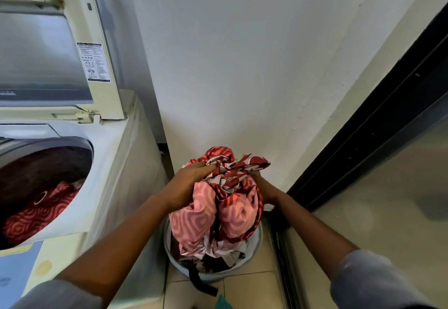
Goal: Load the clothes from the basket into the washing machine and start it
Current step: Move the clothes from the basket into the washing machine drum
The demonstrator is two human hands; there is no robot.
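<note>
Both hands hold a bundle of red and pink patterned cloth [213, 211] above the round laundry basket [257, 242], which stands on the tiled floor [252, 289] just right of the washing machine [114, 163]. The left hand [191, 182] grips the bundle's upper left side, its fingers [209, 167] curled into the red-and-white folds at the top. The right hand [260, 182] presses against the bundle's right side. Its fingers are buried behind the cloth, so I cannot tell how far they curl. The bundle's lower end trails down into the basket, onto more clothes there. A black strap [202, 283] hangs over the basket's near rim. The machine's lid [48, 54] stands raised, and red patterned fabric [31, 214] lies in the drum.
</note>
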